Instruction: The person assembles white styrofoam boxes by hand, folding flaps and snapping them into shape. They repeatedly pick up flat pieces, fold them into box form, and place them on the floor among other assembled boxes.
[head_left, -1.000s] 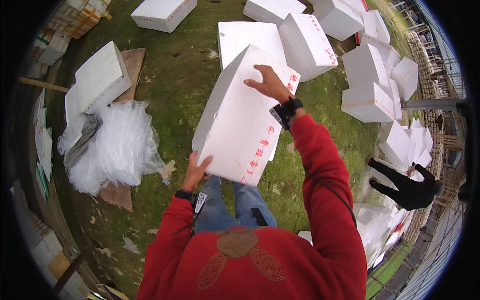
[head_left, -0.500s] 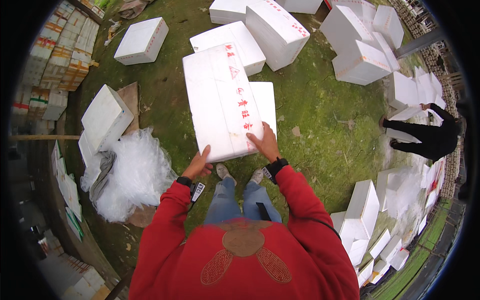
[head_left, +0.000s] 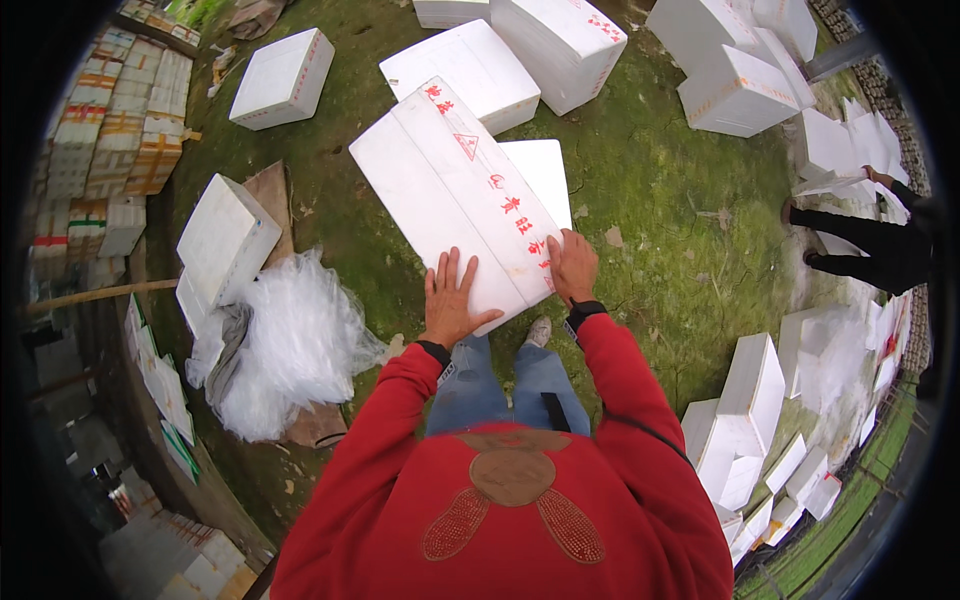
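Note:
A long white foam box [head_left: 440, 190] with red printing along its right side lies slantwise in front of me, its far end pointing left. My left hand [head_left: 455, 300] rests on its near left part, palm down and fingers spread. At the near right corner my right hand [head_left: 574, 266] has its fingers bent over the box's edge, gripping it. Partly covered by this box is a white foam piece [head_left: 540, 175] on its right. Just beyond it lies another white foam box [head_left: 475, 70]. The underside of the box I handle is hidden.
Clear plastic sheeting [head_left: 290, 345] is heaped on the mossy ground [head_left: 670, 260] at left, beside a white box [head_left: 225, 240]. More foam boxes [head_left: 735, 95] stand far right and near right. Box stacks [head_left: 120, 110] line the left. At right, a person in black [head_left: 860, 240] bends over boxes.
The foam box has turned counterclockwise, its far end swinging left and its near end right. My left hand has moved from its near edge onto its top. My right hand stays at the corner.

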